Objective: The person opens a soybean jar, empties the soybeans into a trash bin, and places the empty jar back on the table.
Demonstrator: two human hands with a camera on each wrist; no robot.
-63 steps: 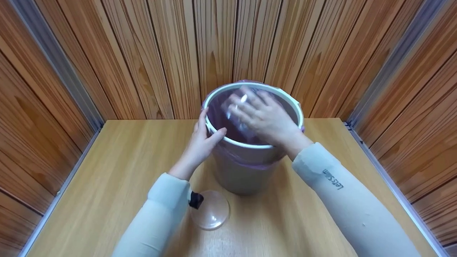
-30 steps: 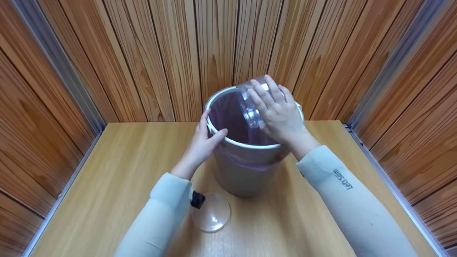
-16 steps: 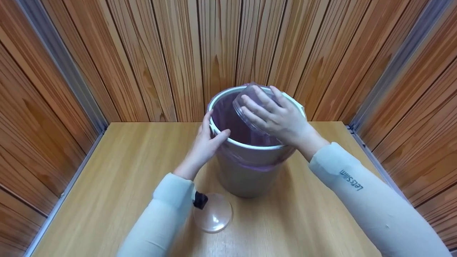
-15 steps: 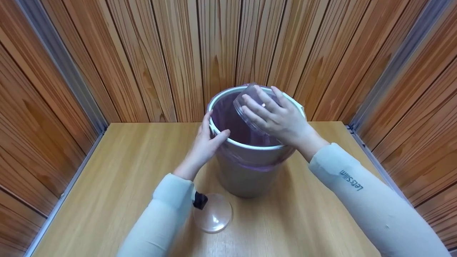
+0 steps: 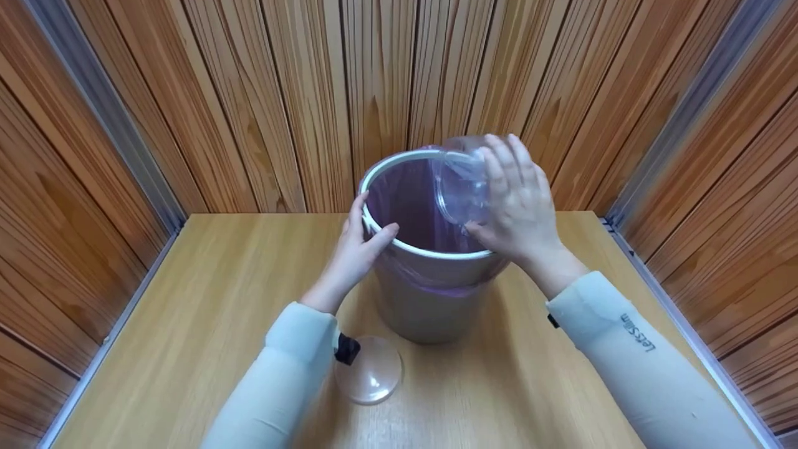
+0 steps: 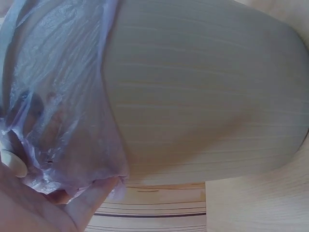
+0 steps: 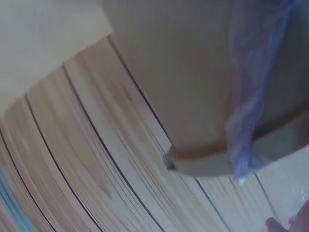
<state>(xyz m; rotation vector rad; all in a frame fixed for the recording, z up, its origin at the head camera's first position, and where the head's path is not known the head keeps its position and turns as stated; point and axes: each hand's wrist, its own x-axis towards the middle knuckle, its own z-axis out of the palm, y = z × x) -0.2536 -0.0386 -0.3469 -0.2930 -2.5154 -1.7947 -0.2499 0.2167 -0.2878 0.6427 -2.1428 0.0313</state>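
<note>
A grey trash bin with a white rim stands upright, lined with a thin purple bag folded over its edge. On the left of the rim my left hand grips it, thumb on top and fingers down the outside over the bag. My right hand holds a clear plastic container tipped on its side over the right part of the bin's mouth. The container's round opening faces left, and its far side is behind my fingers. In the right wrist view only fingertips show at the lower right corner.
A clear round lid lies on the wooden table in front of the bin, near my left wrist's black strap piece. Wood-panelled walls enclose the table behind and at both sides.
My right hand has moved right and up with the container, after dipping lower over the bin. The container has turned so its opening faces left. The left hand keeps its grip on the rim.
</note>
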